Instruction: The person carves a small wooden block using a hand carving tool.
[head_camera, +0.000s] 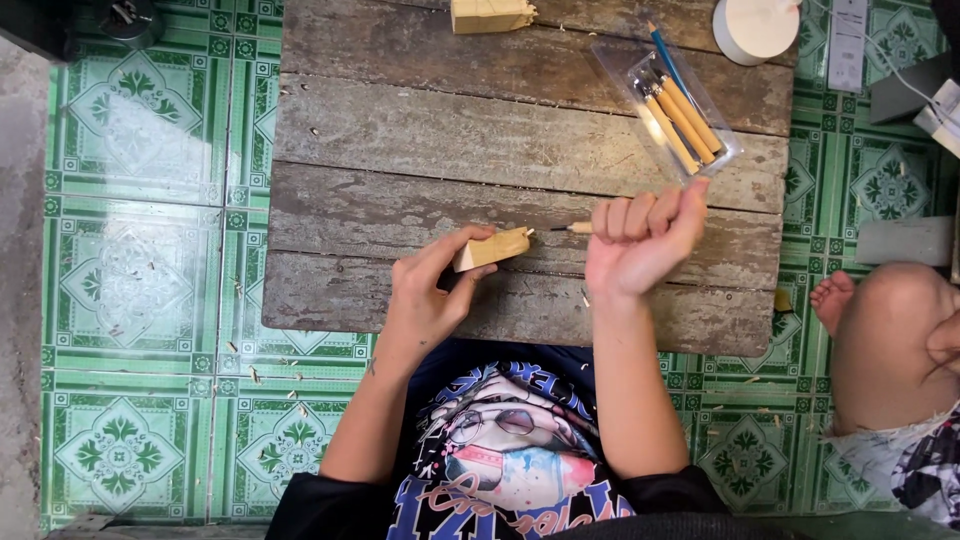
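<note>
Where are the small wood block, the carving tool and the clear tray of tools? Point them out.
small wood block (492, 249): head view, on its pale side face, held in the left hand (425, 300).
carving tool (572, 228): head view, on its ferrule beside the right hand (640, 245).
clear tray of tools (625, 62): head view, on its bare upper corner.

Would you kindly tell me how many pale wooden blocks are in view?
2. One wooden block is held by the left hand near the table's front edge; a second block lies at the far edge, partly cut off by the frame. Others may be out of view.
</note>
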